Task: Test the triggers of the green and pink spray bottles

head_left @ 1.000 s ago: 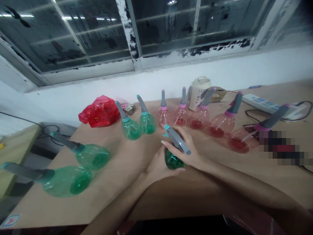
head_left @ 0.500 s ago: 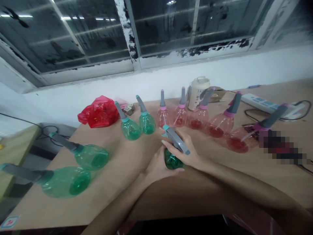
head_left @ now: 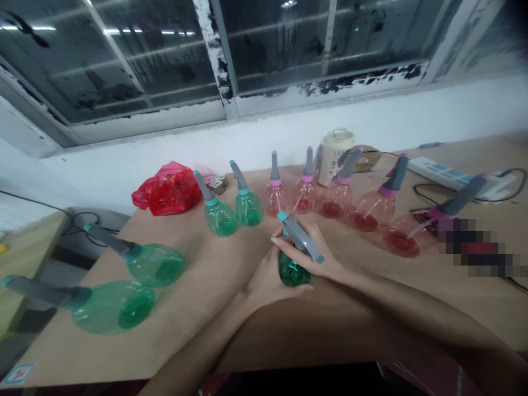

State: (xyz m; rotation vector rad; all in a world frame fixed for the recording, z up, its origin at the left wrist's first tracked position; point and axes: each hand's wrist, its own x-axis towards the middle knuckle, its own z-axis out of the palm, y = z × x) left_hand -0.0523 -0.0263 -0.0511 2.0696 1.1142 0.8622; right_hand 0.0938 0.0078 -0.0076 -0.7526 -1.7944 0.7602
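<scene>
Sprayer (head_left: 300,237) has shifted slightly since the last frame; pink bottles (head_left: 336,198) haven't. Looks like I'm fitting it to the green bottle (head_left: 293,269); next move probably needs a steady base and a firm twist. Right hand (head_left: 320,250) grips under the sprayer, left hand (head_left: 264,278) curls round the body; bottle sits between both, nearer me than the pink ones

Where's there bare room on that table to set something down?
Bare tabletop shows between the two leftmost green bottles and left hand, and between the right forearm and pink bottles. Crowded: the pink row, by the pale cup.
</scene>
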